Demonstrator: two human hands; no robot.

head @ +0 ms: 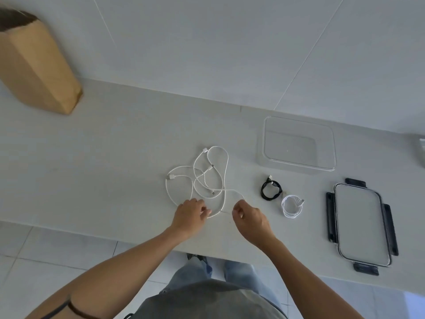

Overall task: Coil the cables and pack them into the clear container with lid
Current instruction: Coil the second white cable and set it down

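Loose white cables lie tangled in the middle of the pale counter. My left hand pinches the near loop of this tangle. My right hand pinches the same white cable a little to the right. To the right lie a coiled black cable and a coiled white cable, both apart from my hands. The clear container stands open at the back right. Its lid, clear with dark clips, lies flat near the right front edge.
A brown paper bag stands at the back left of the counter. The counter's front edge runs just below my hands, with tiled floor beneath. A grey object shows at the far right edge.
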